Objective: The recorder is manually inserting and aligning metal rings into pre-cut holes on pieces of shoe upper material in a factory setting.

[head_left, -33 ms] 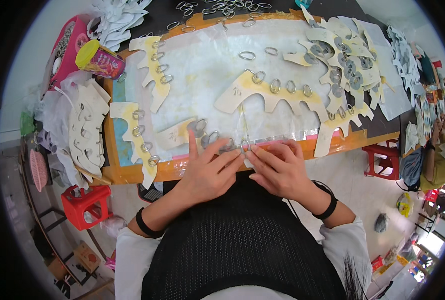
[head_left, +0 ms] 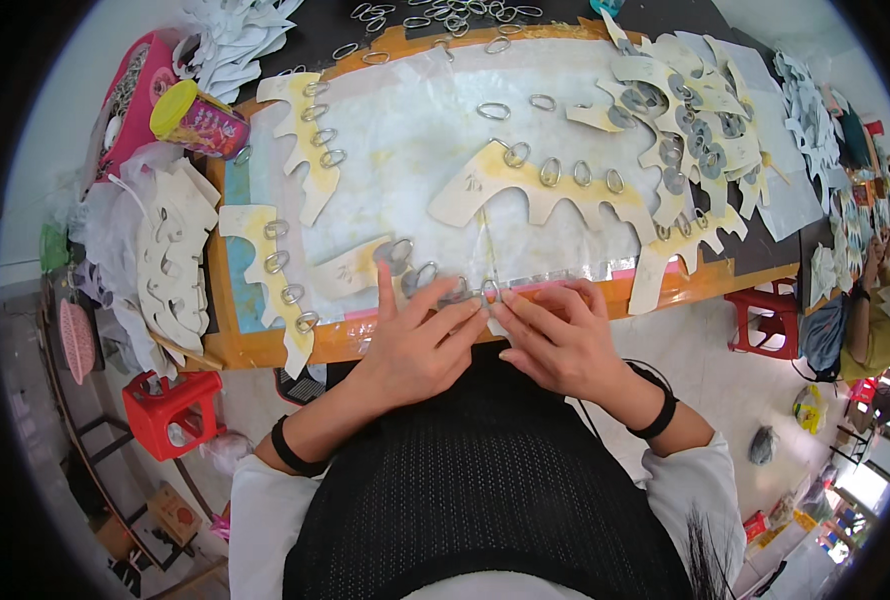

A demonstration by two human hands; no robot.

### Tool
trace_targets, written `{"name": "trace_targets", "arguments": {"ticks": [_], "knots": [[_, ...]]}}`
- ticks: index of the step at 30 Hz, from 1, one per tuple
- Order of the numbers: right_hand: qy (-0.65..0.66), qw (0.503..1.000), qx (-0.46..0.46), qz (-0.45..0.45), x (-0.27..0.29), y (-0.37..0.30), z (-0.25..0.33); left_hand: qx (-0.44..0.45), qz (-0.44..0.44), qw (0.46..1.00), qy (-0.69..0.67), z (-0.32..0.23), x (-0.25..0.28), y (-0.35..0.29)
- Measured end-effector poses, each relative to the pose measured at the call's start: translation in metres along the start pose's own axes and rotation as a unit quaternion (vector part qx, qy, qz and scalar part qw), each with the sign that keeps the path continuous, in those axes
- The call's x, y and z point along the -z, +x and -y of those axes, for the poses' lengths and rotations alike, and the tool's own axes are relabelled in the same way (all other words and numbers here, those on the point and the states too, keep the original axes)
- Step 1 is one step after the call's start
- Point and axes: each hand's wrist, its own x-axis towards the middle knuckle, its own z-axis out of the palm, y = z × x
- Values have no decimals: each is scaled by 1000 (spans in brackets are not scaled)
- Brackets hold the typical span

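Observation:
At the near edge of the table, the fingertips of my left hand (head_left: 417,345) and my right hand (head_left: 562,342) meet at an oval metal ring (head_left: 491,290). Both hands pinch the tab of a cream scalloped piece (head_left: 350,268) at that ring. The left index finger is raised while the other fingers are bent. More rings sit along the same piece, partly hidden behind the left hand. Just beyond lies another cream scalloped piece (head_left: 475,190) with several rings on its tabs. Two loose rings (head_left: 494,111) rest farther back on the whitish sheet.
Finished-looking ringed strips (head_left: 315,180) lie at the left, and a heap of cream pieces with grey patches (head_left: 700,130) at the right. A yellow-lidded tub (head_left: 205,122) stands by a pink basket (head_left: 137,100). Loose rings (head_left: 455,15) lie at the back. Red stools (head_left: 173,412) stand beside the table.

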Motion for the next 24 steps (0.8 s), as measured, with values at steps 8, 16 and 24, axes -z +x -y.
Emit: {"name": "trace_targets", "arguments": {"ticks": [8,16,24], "knots": [[14,999,23,21,3,-2,-13,2,28,999,-36,3,4,-1],[8,999,17,42,3,1,-7,10,19,1000,-15,3,1,-6],[159,985,-58,31,15,0,-17,-13,23,1000,13,1,-2,-7]]}}
